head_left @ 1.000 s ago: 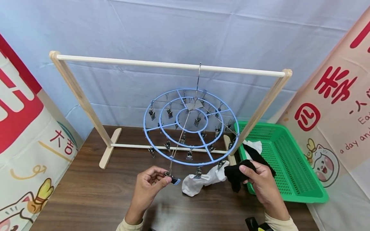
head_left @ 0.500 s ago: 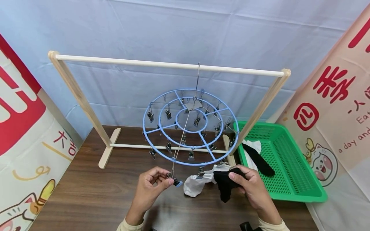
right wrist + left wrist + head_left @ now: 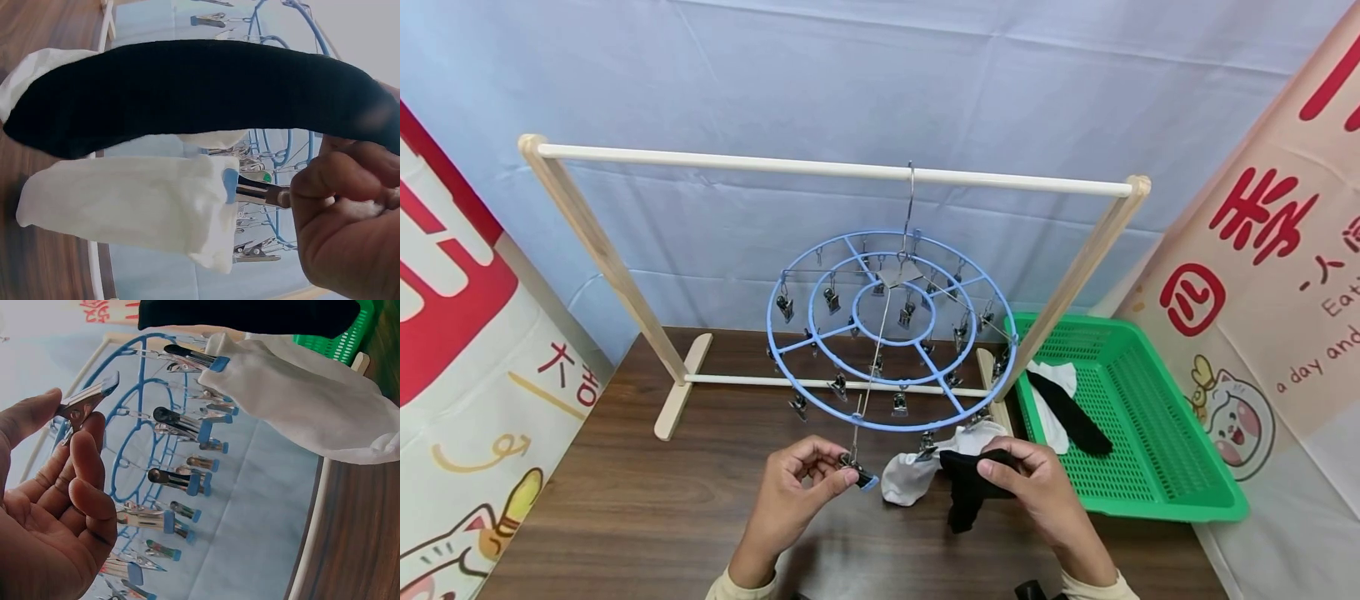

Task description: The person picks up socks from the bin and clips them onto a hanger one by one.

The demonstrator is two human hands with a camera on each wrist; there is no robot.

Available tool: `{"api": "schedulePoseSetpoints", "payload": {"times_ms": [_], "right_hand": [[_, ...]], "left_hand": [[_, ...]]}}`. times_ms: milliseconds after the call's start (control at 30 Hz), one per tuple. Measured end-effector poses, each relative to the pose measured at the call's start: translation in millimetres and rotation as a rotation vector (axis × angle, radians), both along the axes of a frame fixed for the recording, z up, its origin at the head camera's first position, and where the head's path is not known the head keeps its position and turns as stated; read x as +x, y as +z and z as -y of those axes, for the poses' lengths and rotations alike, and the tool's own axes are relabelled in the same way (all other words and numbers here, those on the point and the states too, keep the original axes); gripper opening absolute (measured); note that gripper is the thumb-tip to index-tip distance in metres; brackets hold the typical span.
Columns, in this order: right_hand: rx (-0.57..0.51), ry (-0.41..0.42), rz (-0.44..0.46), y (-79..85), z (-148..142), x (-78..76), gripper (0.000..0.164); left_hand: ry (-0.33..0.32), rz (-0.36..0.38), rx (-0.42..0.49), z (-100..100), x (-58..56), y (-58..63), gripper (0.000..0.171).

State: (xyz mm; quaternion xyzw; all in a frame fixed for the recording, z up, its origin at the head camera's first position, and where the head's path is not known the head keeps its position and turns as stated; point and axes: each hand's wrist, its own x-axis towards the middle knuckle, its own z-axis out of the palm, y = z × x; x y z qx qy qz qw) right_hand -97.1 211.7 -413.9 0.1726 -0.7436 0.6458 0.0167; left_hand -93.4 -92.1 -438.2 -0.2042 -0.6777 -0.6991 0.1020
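My left hand pinches a metal clip with blue tips, which hangs from the front edge of the round blue drying hanger. Thumb and index finger squeeze its handles. To the right, my right hand holds a black sock by one end, and the rest of it droops down. Behind the black sock, white socks hang from clips on the hanger's outer ring. In the right wrist view a blue-tipped clip grips the top of one white sock.
The hanger hooks over the white bar of a wooden stand. At the right, a green basket holds another black sock and white cloth. Several unused clips dangle from the rings. The brown table lies below.
My right hand has moved left with the black sock, towards the clip in my left hand. The left hand and its clip have shifted slightly right, and the hanger has turned a little.
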Motion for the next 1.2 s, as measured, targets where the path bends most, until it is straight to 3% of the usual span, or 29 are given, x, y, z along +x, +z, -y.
{"api": "schedulePoseSetpoints", "payload": {"times_ms": [167,267,467,633,933,1200], "right_hand": [[0.023,0.025,-0.127,-5.2,3.5,-1.3,0.013],[0.018,0.046,-0.16,-6.8,6.5,-2.0,0.015],[0.001,0.115,-0.087,-8.5,12.9,0.8,0.01],[-0.026,0.076,-0.046,-12.0,23.0,3.3,0.009],[0.0,0.027,-0.088,-19.6,44.4,8.0,0.015],[0.014,0.041,-0.121,-22.4,57.2,7.4,0.014]], "left_hand": [[-0.001,-0.001,-0.009,-1.1,0.2,1.3,0.018],[0.003,-0.001,-0.012,-1.7,0.6,1.7,0.018],[0.016,-0.009,-0.027,-2.0,0.2,1.9,0.018],[0.032,-0.004,-0.036,-2.1,-0.7,0.8,0.018],[0.056,-0.062,-0.057,-2.0,-3.1,-1.7,0.019],[0.086,-0.123,-0.028,-3.7,-1.9,5.3,0.021]]}}
